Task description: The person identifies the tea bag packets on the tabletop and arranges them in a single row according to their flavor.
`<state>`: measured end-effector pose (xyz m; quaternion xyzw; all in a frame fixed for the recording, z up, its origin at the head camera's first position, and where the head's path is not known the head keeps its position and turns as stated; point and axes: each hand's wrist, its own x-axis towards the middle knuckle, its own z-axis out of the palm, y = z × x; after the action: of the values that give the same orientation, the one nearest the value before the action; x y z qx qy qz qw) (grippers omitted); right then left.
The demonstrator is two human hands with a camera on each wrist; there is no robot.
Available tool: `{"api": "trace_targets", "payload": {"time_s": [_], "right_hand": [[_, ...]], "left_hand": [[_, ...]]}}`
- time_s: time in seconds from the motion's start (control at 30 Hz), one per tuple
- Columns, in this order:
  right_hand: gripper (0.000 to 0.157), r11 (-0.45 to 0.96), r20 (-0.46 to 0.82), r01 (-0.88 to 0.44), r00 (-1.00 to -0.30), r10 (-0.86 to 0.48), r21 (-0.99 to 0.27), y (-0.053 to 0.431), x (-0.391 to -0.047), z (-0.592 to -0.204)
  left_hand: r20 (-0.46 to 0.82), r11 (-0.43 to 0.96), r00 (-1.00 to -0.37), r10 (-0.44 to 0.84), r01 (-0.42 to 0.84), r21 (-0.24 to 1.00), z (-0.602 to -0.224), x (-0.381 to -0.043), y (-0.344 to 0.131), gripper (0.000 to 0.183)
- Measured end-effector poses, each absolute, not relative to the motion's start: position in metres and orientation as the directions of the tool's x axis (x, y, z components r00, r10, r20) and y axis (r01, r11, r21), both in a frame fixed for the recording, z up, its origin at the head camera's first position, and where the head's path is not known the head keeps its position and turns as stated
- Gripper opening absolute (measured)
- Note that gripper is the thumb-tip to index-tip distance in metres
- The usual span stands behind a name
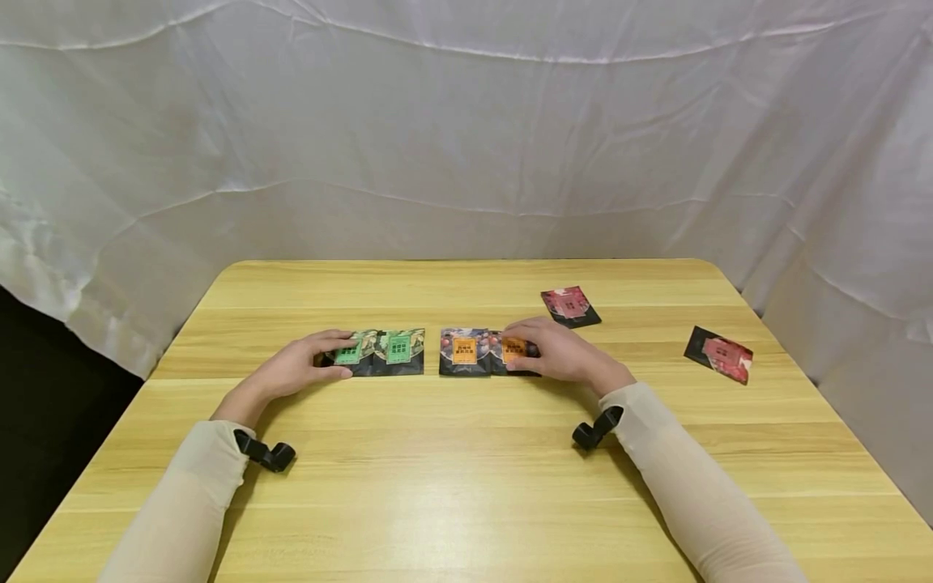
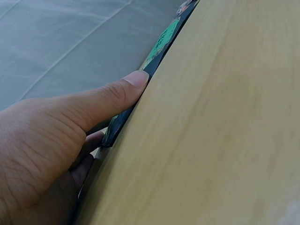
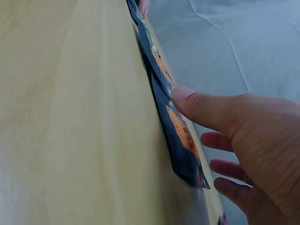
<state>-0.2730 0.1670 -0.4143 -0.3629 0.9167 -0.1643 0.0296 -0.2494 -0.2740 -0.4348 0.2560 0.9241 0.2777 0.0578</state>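
Two flat black packets with green labels lie side by side; the right one (image 1: 398, 350) shows fully. My left hand (image 1: 302, 366) covers the outer end of the left green packet (image 1: 348, 353), fingers by its back edge and thumb touching its front edge. Right of a small gap are two orange-labelled packets, the left one (image 1: 464, 351) in full view. Over the right orange packet (image 3: 183, 136) is my right hand (image 1: 551, 350), fingers spread, thumb at its surface. Whether that thumb presses cannot be told. Both hands' fingers look relaxed.
Two red-labelled packets lie apart on the wooden table (image 1: 437, 470): one (image 1: 570, 305) behind my right hand, tilted, and one (image 1: 722, 354) farther right. A pale cloth (image 1: 466, 138) hangs behind the table's back edge.
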Motion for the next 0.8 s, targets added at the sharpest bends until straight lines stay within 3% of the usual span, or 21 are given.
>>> {"api": "trace_targets", "payload": {"time_s": [0.47, 0.8], "right_hand": [[0.055, 0.726, 0.065, -0.59, -0.789, -0.61, -0.354, 0.186, -0.284, -0.407], [0.056, 0.744, 0.146, -0.571, -0.817, -0.558, -0.346, 0.215, -0.302, -0.409]], "left_hand": [[0.023, 0.716, -0.867, 0.497, 0.425, 0.553, -0.435, -0.249, -0.275, 0.06], [0.032, 0.72, -0.863, 0.505, 0.441, 0.536, -0.434, -0.248, -0.275, 0.06]]}}
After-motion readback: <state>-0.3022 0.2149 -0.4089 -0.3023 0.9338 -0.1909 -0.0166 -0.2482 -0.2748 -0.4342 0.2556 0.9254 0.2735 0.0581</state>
